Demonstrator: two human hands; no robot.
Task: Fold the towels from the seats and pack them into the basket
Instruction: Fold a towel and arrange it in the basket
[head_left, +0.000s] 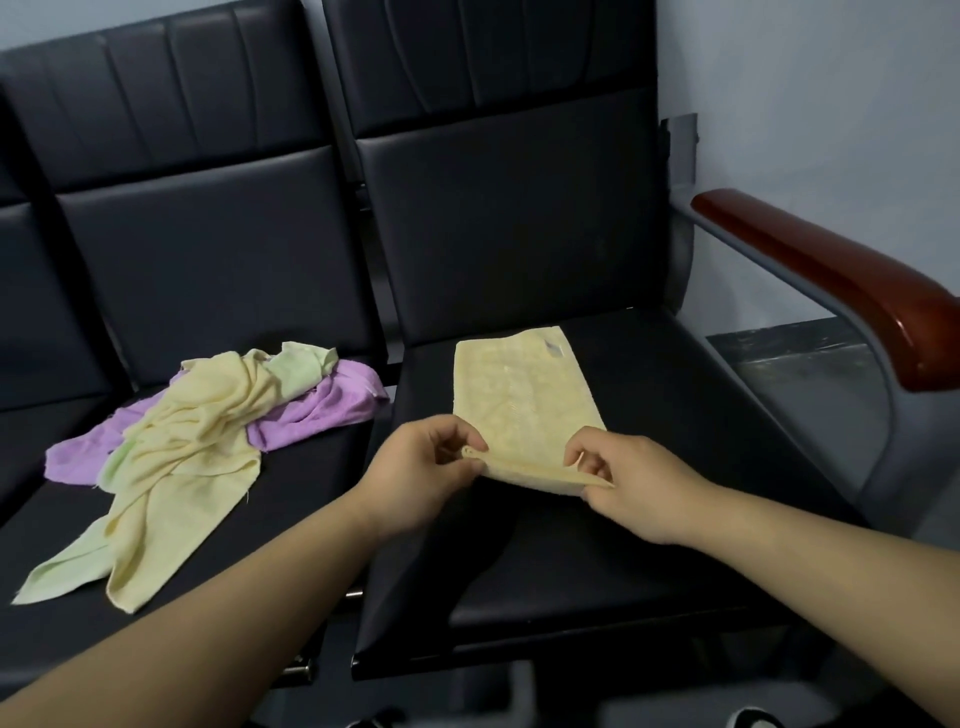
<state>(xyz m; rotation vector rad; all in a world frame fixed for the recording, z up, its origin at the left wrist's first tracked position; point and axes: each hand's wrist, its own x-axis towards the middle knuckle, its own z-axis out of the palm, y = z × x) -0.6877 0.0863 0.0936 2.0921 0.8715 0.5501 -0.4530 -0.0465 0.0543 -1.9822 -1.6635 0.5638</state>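
Towel (522, 395) near edge pinched between both hands (423, 470).

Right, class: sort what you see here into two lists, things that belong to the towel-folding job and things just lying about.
Belongs to the job: yellow towel on the right seat, its near edge pinched by the left hand and right hand; loose towel heap (yellow, green, purple) on the left seat. No basket in view.

Just there: red-brown armrest; grey wall.
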